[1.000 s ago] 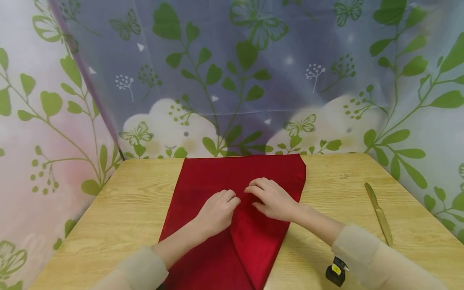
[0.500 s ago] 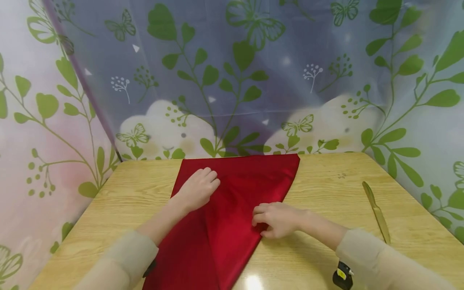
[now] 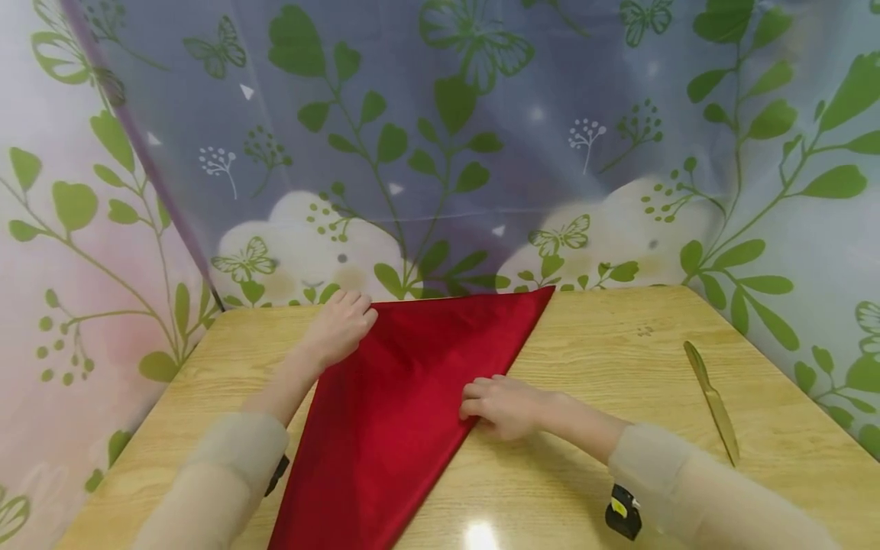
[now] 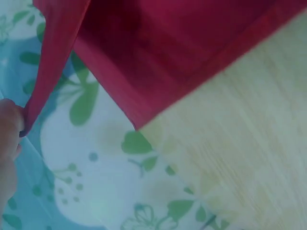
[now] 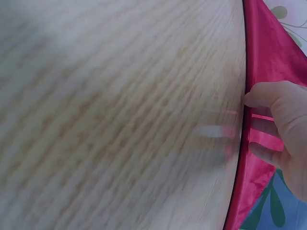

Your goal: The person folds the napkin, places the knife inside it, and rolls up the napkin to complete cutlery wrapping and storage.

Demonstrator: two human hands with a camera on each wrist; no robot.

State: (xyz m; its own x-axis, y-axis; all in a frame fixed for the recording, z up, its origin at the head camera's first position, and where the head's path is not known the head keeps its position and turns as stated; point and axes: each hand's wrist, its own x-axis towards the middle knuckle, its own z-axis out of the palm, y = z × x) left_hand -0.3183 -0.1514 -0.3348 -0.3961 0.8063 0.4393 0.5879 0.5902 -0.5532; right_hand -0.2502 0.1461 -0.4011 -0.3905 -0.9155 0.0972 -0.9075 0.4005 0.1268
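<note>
A shiny red cloth (image 3: 419,374) lies folded on the wooden table, its slanting fold running down the right side. My left hand (image 3: 340,325) pinches a corner of the top layer at the far left. In the left wrist view that raised corner (image 4: 53,67) hangs from the fingertips, apart from the lower layer (image 4: 139,103), whose own corner lies near the table edge. My right hand (image 3: 502,405) touches the slanting fold about midway. Its bent fingers (image 5: 264,93) rest along the cloth's edge in the right wrist view; the thumb is hidden in the head view.
A gold-coloured knife (image 3: 711,405) lies on the right part of the wooden table (image 3: 591,367). Behind and beside the table hang printed curtains (image 3: 509,168) with green leaves and butterflies. A small black device (image 3: 623,512) is worn at the right wrist.
My left hand has drawn the cloth's corner up and left, widening the folded-over layer and sharpening the top right into a point. My right hand has moved down onto the fold.
</note>
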